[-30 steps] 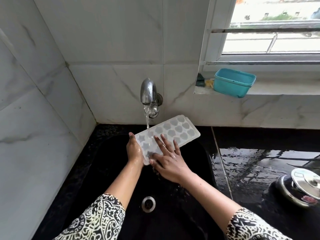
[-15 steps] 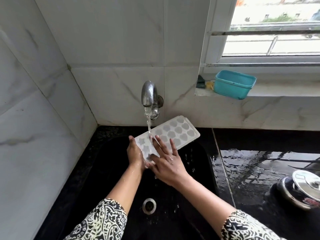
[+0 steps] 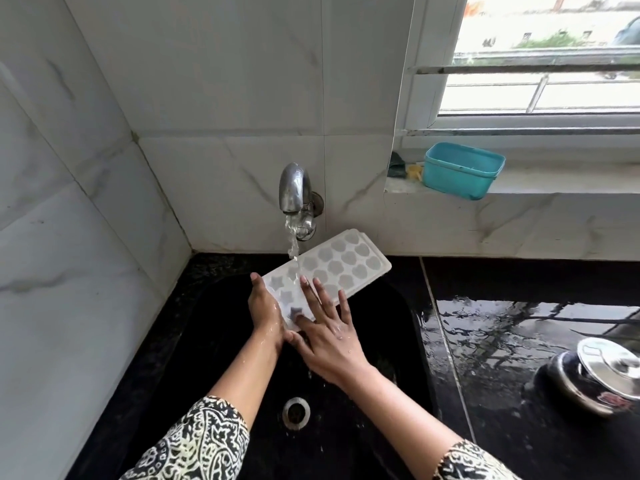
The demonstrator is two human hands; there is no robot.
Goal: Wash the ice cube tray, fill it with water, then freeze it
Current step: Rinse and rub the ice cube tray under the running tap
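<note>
Ice cube tray [image 3: 343, 265] under running tap [image 3: 294, 188], left hand [image 3: 265, 313] grips its end (I think), right hand [image 3: 329, 334] spread flat on it.

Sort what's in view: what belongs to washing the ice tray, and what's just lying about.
In use: ice cube tray, running tap, sink, left hand gripping the tray's end, right hand flat on it.
Lying about: teal tub on the sill, lidded steel pot on the wet counter.
</note>
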